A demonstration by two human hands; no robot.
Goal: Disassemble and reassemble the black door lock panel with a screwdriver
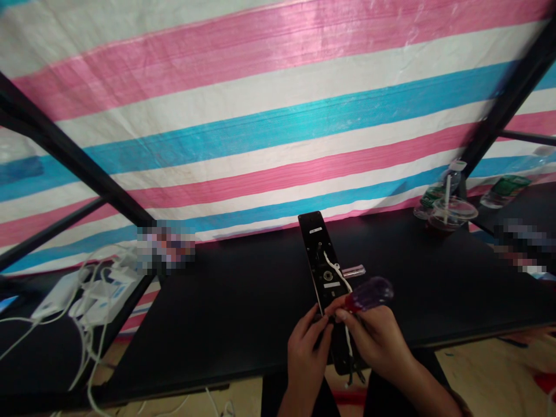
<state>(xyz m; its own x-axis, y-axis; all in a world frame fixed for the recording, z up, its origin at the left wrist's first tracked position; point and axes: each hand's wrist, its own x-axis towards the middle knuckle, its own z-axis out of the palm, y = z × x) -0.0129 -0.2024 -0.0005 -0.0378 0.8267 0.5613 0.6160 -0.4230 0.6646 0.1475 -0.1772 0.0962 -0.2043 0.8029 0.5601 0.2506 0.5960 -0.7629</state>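
A long black panel (311, 238), with a round metal fitting, small screws and white labels, lies lengthwise on the black table. A white cable (336, 267) runs along it to loose connectors at the near end. My right hand (379, 335) is closed round a screwdriver (371, 293) with a dark translucent handle and red collar. Its tip points at the panel's lower half, hidden by my fingers. My left hand (307, 347) is at the panel's left edge, fingers curled onto it, the fingertips close to the screwdriver's tip. Anything tiny between those fingertips is too small to see.
A small clear packet (354, 271) lies right of the panel. A plastic cup with a straw (452, 213) and a bottle (455, 174) stand at the back right. White cables and boxes (102, 301) crowd the left table (26, 353). Striped sheeting (278, 127) hangs behind.
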